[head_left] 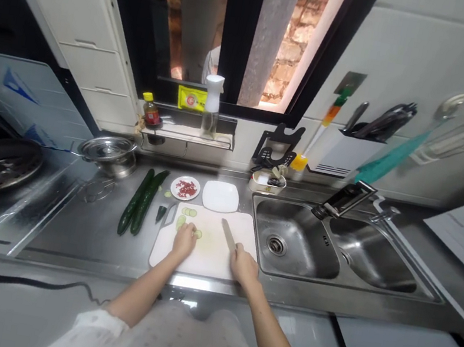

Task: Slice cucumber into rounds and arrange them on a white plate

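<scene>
A white cutting board [211, 265] lies on the steel counter in front of me. My right hand [244, 265] is closed round the handle of a kitchen knife [228, 234], whose blade points away from me, just over the board. Over the board's left half, my left hand [184, 241] has its fingers drawn together at a pale green cucumber slice [198, 234]. Further cucumber slices [189, 212] lie in a short row behind that hand, with others beside its fingers. A cut cucumber end [161, 213] sits by the board's grey handle.
Two whole cucumbers [144, 200] lie left of the board. Behind it stand a small plate of chopped red bits [185, 188] and a white square plate [221, 195]. A steel pot [112, 155] is at the back left, a double sink [300, 245] at the right.
</scene>
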